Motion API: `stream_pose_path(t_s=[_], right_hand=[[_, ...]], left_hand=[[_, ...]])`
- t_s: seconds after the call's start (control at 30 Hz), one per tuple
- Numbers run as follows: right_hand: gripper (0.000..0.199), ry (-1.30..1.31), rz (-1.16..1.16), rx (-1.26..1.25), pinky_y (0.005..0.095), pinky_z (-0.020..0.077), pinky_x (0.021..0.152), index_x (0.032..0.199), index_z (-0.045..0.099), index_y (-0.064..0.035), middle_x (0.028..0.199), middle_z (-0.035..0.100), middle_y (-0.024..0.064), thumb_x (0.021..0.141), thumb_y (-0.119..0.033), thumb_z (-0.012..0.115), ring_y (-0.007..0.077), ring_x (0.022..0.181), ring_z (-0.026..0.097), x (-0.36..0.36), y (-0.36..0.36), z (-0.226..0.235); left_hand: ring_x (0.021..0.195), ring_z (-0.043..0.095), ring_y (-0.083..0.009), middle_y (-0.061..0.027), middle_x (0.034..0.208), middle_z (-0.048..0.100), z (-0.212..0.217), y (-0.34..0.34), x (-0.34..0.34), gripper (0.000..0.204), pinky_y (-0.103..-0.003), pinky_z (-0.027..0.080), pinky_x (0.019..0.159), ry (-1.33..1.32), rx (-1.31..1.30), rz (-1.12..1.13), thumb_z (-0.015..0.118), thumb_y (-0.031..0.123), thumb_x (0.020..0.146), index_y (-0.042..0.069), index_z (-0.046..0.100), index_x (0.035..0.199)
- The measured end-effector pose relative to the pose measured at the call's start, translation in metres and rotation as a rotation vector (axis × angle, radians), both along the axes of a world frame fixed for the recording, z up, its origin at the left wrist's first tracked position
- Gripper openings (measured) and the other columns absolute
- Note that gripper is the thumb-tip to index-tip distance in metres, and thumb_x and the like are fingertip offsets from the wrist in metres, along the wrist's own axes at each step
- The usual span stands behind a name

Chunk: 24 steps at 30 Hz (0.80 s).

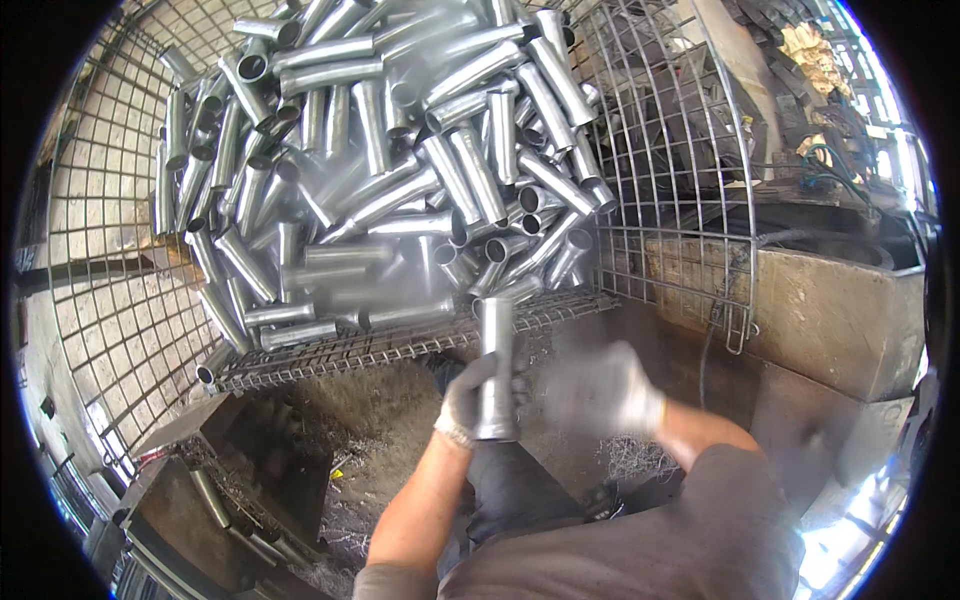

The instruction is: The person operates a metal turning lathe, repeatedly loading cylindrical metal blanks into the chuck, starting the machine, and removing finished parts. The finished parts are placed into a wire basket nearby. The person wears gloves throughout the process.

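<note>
The left hand (463,400), in a dark grey glove, wraps the lower half of a shiny silver metal tube (495,345), whose long axis points away from the body, toward the near bottom edge of the grey wire-mesh cage (420,348) heaped with similar tubes (470,170). The pale-gloved right hand (612,388) blurs just rightward; I can't tell its grip.

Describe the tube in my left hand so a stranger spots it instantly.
Find the big wire cage heaped with metal tubes. Near its front edge, the gloved left hand grips one silvery tube. Unlike the heaped ones, it stands lengthwise in that hand's grasp.
</note>
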State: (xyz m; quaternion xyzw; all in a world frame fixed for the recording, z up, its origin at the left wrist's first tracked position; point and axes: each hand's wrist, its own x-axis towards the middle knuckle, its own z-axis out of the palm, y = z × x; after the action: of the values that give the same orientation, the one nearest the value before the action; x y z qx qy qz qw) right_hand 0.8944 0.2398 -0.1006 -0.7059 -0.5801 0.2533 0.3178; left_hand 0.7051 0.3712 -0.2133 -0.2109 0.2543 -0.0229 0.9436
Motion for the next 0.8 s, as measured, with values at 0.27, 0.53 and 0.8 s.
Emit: stream_pose_path(t_s=[0.27, 0.53, 0.8], right_hand=[[0.062, 0.297, -1.191, -0.666, 0.0413, 0.0568, 0.088, 0.131, 0.072, -0.0118, 0.112, 0.077, 0.0119, 0.094, -0.061, 0.072, 0.0254, 0.098, 0.072, 0.152, -0.074, -0.32], [0.033, -0.752, -0.183, -0.393, 0.0487, 0.0586, 0.061, 0.091, 0.079, -0.012, 0.075, 0.074, 0.0176, 0.09, -0.044, 0.083, 0.039, 0.066, 0.074, -0.018, 0.009, -0.115], [0.022, -0.034, 0.266, 0.233, 0.0302, 0.0494, 0.06, 0.085, 0.074, 0.0016, 0.066, 0.067, 0.005, 0.083, -0.012, 0.091, 0.0061, 0.063, 0.058, -0.392, 0.03, 0.105]], left_hand=[[0.085, 0.074, -0.0271, -0.0151, 0.107, 0.072, 0.028, 0.02, -0.209, 0.073, -0.04, 0.063, 0.08, 0.496, 0.702, -0.412, 0.079, 0.014, 0.08, -0.001, 0.05, 0.146], [0.115, 0.073, -0.0334, -0.0181, 0.126, 0.074, 0.075, -0.231, -0.545, 0.089, -0.043, 0.056, 0.103, 1.545, 0.797, -0.656, 0.095, 0.03, 0.07, 0.006, 0.056, 0.146], [0.094, 0.072, -0.0278, -0.0103, 0.107, 0.076, 0.147, -0.55, -0.707, 0.063, -0.04, 0.059, 0.085, 2.039, 0.316, 0.104, 0.086, 0.009, 0.066, 0.001, 0.067, 0.125]])
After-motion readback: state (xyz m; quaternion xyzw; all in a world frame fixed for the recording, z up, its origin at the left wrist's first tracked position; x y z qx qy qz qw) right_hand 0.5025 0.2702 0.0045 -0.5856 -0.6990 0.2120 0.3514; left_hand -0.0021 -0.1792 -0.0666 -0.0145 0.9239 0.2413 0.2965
